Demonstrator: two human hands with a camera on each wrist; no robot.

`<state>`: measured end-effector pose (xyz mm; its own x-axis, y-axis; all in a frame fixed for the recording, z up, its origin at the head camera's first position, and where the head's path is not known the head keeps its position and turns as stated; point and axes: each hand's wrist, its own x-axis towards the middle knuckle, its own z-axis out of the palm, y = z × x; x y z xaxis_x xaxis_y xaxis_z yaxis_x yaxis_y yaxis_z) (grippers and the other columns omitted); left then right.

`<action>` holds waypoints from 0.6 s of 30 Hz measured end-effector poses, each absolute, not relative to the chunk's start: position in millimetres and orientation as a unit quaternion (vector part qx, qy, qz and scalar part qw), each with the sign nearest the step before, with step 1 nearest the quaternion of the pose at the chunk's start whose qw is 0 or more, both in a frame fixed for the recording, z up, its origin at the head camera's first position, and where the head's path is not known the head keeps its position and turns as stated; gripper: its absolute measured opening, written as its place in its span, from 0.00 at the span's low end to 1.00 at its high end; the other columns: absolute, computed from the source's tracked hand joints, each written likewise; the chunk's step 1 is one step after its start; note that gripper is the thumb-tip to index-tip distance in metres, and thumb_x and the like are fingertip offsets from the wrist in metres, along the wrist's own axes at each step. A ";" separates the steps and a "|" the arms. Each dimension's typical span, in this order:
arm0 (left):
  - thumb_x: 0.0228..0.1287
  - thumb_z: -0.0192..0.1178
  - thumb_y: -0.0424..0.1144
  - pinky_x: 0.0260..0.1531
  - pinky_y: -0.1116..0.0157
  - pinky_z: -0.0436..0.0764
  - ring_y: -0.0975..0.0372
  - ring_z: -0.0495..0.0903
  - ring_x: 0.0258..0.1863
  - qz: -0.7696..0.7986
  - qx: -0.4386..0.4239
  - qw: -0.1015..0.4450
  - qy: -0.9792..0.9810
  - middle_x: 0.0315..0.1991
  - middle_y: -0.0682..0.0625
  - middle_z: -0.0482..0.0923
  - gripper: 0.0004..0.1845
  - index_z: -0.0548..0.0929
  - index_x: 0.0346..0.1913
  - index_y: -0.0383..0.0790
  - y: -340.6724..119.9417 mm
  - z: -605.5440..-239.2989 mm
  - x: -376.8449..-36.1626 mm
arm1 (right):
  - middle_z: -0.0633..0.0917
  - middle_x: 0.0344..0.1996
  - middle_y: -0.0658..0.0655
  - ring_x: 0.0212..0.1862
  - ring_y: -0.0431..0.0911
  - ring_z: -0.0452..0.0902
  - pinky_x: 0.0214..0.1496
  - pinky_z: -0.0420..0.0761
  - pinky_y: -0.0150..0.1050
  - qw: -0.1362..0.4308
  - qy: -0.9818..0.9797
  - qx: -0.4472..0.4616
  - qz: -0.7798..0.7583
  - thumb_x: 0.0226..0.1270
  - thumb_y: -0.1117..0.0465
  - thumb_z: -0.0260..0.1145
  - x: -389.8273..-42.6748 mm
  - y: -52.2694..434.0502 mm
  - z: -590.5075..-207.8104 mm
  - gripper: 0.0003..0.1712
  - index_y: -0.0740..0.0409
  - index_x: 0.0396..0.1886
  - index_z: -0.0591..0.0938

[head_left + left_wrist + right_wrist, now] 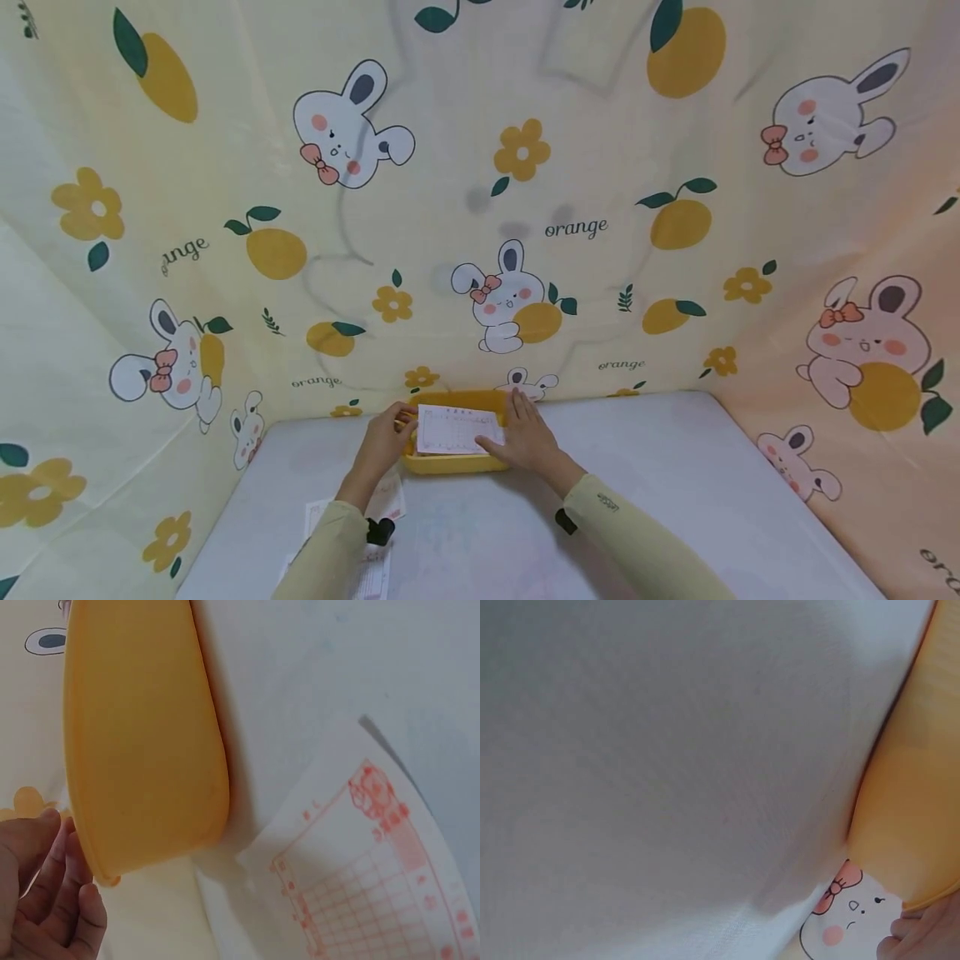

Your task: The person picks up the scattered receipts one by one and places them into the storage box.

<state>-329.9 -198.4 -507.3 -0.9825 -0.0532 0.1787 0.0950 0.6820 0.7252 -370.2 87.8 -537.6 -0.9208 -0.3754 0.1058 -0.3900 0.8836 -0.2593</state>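
Both arms reach forward in pale yellow-green long sleeves, forearms converging toward the middle. A small black wrist-worn camera sits under each cuff. The left hand (pixel 384 440) is raised at the wrist, its fingers (pixel 52 900) loosely bent with the tips forward. The right hand (pixel 525 437) lies palm down, fingers stretched out straight and slightly spread, the thumb pointing inward toward the left hand.

A pale grey table (pixel 675 500) was set against a cream curtain (pixel 480 208), printed with rabbits, oranges, yellow flowers and the word "orange", which was hung along the far edge and both side edges. Printed sheets (pixel 375 558) with red grids were laid flat near the table's near-left edge, partly overlapped by one another.
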 end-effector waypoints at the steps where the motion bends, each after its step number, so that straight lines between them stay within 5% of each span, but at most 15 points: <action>1: 0.79 0.65 0.35 0.45 0.57 0.88 0.55 0.84 0.45 -0.398 -0.012 0.095 -0.912 0.48 0.46 0.86 0.12 0.84 0.60 0.38 -199.8 -507.0 -329.1 | 0.45 0.87 0.68 0.88 0.61 0.41 0.88 0.48 0.56 0.024 -0.970 0.198 0.137 0.70 0.20 0.53 -370.6 87.9 -537.8 0.70 0.71 0.86 0.47; 18: 0.77 0.67 0.36 0.49 0.54 0.85 0.55 0.84 0.45 -0.374 -0.029 0.096 -0.922 0.45 0.48 0.87 0.09 0.86 0.54 0.37 -246.6 -505.2 -301.9 | 0.45 0.87 0.70 0.88 0.62 0.42 0.88 0.49 0.56 0.031 -0.971 0.200 0.128 0.71 0.18 0.50 -374.4 87.7 -543.2 0.70 0.73 0.86 0.48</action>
